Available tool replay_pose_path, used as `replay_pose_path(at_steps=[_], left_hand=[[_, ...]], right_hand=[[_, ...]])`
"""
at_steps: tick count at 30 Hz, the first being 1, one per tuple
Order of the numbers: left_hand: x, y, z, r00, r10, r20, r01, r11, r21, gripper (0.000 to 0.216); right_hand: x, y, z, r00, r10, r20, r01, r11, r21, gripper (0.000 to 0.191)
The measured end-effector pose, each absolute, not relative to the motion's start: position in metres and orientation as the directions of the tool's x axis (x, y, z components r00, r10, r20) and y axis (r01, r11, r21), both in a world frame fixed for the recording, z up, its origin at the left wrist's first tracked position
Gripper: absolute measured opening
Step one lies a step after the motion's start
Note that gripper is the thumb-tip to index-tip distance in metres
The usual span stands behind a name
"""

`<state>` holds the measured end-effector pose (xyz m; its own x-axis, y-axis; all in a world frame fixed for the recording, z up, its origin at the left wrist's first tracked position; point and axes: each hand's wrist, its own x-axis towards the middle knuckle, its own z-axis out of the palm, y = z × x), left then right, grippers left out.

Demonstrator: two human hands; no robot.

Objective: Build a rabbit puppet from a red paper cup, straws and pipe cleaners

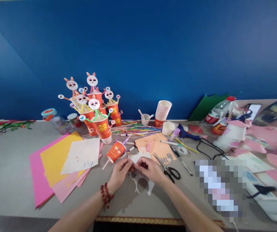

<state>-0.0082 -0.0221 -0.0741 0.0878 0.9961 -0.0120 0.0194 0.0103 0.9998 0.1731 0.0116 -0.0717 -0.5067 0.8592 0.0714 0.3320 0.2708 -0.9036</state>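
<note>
My left hand, with a red bead bracelet at the wrist, is closed in a pinch. Its fingertips meet those of my right hand, which pinches as well. What they hold is too small and covered to make out. Beneath them lies a white paper sheet with round holes cut from it. Black-handled scissors rest just right of my right hand, their blades on an orange paper sheet. Beyond my left hand, a red paper cup lies tipped over with a pipe cleaner sticking out.
Several rabbit-faced cup figures stand at back left. Coloured papers overlap on the left. Behind are markers, a cup stack and a blue glue gun with a black cord. A bottle and pink paper pieces crowd the right.
</note>
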Motion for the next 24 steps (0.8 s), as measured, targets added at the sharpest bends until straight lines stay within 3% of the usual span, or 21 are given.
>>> replay_pose_path(at_steps=[7,13,20,24], left_hand=[[-0.005,-0.025,-0.066,0.128,0.992,0.018,0.129,-0.034,0.991,0.028],[-0.005,-0.026,-0.065,0.134,0.991,0.021,0.167,-0.044,0.985,0.025],[-0.003,-0.023,-0.061,0.124,0.992,-0.009,0.141,-0.009,0.990,0.025],[0.003,-0.020,-0.057,0.144,0.989,-0.011,0.125,-0.007,0.992,0.025]], right_hand=[[0.178,0.008,-0.075,-0.491,0.866,0.096,0.285,0.264,-0.921,0.034],[0.181,0.009,-0.069,-0.497,0.861,0.110,0.355,0.317,-0.879,0.028],[0.218,0.011,-0.046,-0.555,0.831,0.036,0.578,0.417,-0.701,0.008],[0.226,0.002,-0.043,-0.566,0.824,-0.007,0.675,0.458,-0.579,0.010]])
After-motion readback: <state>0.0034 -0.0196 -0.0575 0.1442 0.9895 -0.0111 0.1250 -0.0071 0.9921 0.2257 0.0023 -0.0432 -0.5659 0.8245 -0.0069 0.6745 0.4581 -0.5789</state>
